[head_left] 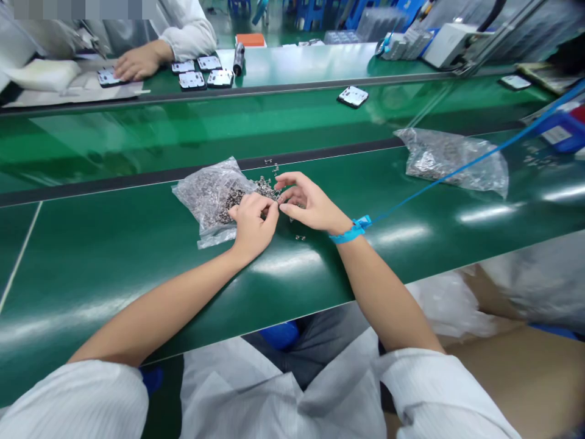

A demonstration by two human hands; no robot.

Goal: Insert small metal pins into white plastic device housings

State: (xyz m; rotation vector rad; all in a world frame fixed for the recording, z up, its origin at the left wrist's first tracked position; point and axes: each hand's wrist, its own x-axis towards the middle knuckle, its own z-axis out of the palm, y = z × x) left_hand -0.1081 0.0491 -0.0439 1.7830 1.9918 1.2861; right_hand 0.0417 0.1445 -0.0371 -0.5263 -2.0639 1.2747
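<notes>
Here, no writing is readable on the clear plastic bag (210, 198) of small dark metal parts (265, 188), which spill from its mouth onto the green bench (114, 256) before you. Your left hand (251, 225) pinches the bag's edge; your right hand (306, 204), fingers loosely spread, touches the pile. A second bag (452, 161) lies well apart

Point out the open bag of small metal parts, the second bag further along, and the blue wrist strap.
open bag of small metal parts (208, 195), head view, on its clear plastic side.
second bag (450, 160), head view, on its crinkled middle.
blue wrist strap (350, 232), head view, on the band.
</notes>
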